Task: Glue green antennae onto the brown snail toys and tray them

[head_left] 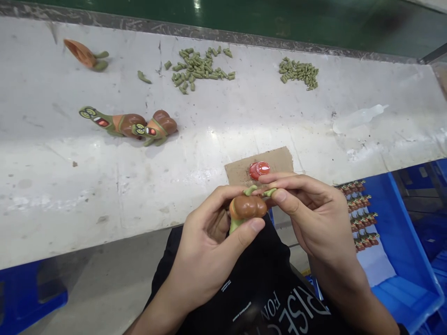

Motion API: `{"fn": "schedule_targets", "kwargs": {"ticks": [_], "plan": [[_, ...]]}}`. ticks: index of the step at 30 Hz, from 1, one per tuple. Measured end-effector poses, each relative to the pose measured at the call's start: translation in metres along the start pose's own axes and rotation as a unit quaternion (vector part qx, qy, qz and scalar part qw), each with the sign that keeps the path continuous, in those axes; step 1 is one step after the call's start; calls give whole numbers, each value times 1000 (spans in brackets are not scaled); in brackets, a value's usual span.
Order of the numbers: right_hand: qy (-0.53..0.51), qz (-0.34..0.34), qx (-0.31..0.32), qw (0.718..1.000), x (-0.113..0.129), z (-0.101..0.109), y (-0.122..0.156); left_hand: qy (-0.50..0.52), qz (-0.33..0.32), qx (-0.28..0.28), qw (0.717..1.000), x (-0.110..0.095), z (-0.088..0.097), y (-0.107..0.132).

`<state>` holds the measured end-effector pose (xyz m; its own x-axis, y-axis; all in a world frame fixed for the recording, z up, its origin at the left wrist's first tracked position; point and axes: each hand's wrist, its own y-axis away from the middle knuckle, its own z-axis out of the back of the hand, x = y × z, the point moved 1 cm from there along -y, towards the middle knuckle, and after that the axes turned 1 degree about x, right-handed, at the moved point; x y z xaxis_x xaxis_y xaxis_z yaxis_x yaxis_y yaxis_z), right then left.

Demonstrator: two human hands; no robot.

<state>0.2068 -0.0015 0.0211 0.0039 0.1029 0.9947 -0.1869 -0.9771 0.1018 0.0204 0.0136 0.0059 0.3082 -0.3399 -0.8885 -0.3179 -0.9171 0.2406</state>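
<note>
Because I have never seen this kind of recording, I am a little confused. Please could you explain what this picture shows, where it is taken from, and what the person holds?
This picture comes from a camera worn on a person's head, so you look down at their own two hands. The left hand and the right hand hold a brown and green plastic toy. On the white table lie two similar toys, two piles of small green pieces, and a piece of cardboard with a red round piece on it. At the right, a blue crate holds rows of small toys.
</note>
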Motion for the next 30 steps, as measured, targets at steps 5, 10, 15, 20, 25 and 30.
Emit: {"fn": "schedule_targets", "kwargs": {"ticks": [5, 10, 15, 20, 25, 30], "plan": [[0, 9, 7, 1000, -1, 0, 0, -15, 8, -8, 1000, 0, 1, 1], [66, 28, 15, 997, 7, 3, 2, -31, 5, -15, 999, 1, 3, 0], [125, 85, 37, 988, 13, 6, 3, -28, -13, -3, 1000, -1, 3, -1], [137, 119, 40, 983, 13, 6, 6, -13, -45, 13, 999, -2, 3, -1], [67, 72, 69, 993, 17, 7, -5, 63, 39, 64, 995, 4, 7, -1], [-23, -9, 107, 994, 23, 7, -13, 169, 96, 127, 973, 2, 8, -6]]}}
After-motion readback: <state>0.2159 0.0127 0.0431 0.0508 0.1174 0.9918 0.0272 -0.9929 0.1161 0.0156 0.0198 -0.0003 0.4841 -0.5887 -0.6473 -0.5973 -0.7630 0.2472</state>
